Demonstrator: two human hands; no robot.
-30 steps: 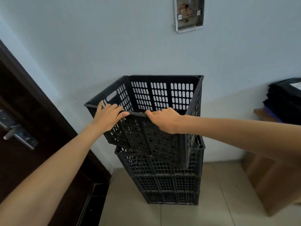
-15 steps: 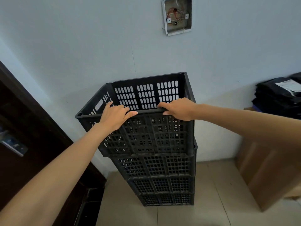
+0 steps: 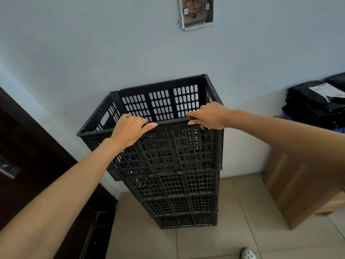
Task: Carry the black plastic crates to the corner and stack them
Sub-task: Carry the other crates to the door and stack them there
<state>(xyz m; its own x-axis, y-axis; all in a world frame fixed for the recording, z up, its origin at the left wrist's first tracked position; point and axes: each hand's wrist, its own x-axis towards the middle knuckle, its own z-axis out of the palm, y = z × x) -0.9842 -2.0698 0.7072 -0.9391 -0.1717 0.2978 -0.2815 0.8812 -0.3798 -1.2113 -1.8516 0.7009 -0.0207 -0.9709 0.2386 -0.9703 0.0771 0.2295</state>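
Observation:
A black perforated plastic crate, the top crate (image 3: 173,146), sits level on a stack of black crates (image 3: 179,202) that stands on the tiled floor against the pale wall, beside a dark door. My left hand (image 3: 130,130) grips the left part of the top crate's near rim, fingers curled over it. My right hand (image 3: 209,115) grips the same rim near its right corner. The top crate is empty inside.
A dark wooden door (image 3: 31,161) and its frame stand at the left. A brown cardboard box (image 3: 298,187) with a pile of black packets (image 3: 315,105) on it is at the right. An open electrical wall box (image 3: 196,12) is above. A white shoe (image 3: 248,254) shows at the bottom.
The top crate went from tilted and raised to level and seated on the stack. Both hands stayed on its near rim, and my view moved closer.

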